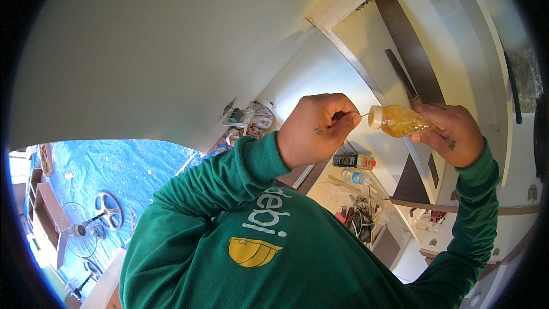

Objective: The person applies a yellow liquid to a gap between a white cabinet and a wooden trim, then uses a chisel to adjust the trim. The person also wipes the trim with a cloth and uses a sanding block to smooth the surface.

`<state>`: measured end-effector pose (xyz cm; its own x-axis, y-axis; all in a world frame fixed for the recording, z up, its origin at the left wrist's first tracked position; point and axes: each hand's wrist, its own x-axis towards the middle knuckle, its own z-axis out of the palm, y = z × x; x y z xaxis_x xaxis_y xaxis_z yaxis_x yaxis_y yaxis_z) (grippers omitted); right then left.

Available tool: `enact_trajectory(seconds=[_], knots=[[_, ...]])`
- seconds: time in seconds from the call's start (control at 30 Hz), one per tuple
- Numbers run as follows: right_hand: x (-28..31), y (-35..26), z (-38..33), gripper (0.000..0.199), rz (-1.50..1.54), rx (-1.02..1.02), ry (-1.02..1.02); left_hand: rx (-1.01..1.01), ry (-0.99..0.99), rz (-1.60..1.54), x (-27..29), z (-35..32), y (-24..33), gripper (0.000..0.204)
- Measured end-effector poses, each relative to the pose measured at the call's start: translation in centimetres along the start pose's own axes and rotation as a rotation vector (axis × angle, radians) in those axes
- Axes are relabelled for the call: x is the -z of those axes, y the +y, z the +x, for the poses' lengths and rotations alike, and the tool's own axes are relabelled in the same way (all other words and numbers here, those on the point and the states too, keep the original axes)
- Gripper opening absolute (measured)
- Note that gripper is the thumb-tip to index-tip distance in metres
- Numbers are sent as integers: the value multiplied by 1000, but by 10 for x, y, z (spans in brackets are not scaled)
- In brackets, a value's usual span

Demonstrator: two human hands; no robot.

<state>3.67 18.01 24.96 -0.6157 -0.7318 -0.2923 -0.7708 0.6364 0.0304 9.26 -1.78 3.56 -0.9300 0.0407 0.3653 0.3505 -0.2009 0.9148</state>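
Note:
My right hand [454, 131] is wrapped around a small clear plastic bottle [400, 121] of yellow liquid, tipped nearly on its side. The bottle's whitish neck end [375, 117] points toward my left hand [317, 129]. Thumb and forefinger of that left hand are pinched on a thin, stiff piece [365, 115] that reaches to the bottle's neck; its kind is too small to make out. Behind the bottle, a dark-handled brush-like tool [402, 74] meets the right hand's fingers. Whether those fingers hold it, I cannot tell.
White cabinet panels [486, 17] rise close on the right. Below the hands, a counter [329, 191] carries a dark bottle with a red cap [353, 161], a clear bottle [357, 178] and tools [361, 217]. Blue sheeting [143, 163] and a fan [80, 230] are at lower left.

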Motion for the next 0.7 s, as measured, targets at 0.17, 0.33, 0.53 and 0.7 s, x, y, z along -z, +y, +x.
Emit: enact_trajectory(seconds=[0.17,0.33,0.53,0.7], knots=[[0,-2,0,37,34,-1,3,17,-4,-19,-1,-1,0,18],[2,-7,2,36,70,-12,-10,51,7,-60,-2,-3,0,19],[-5,-1,1,36,76,33,47,60,22,-110,-4,-4,-2,20],[-6,-6,1,35,179,-81,35,48,28,-139,-5,-3,-3,19]])
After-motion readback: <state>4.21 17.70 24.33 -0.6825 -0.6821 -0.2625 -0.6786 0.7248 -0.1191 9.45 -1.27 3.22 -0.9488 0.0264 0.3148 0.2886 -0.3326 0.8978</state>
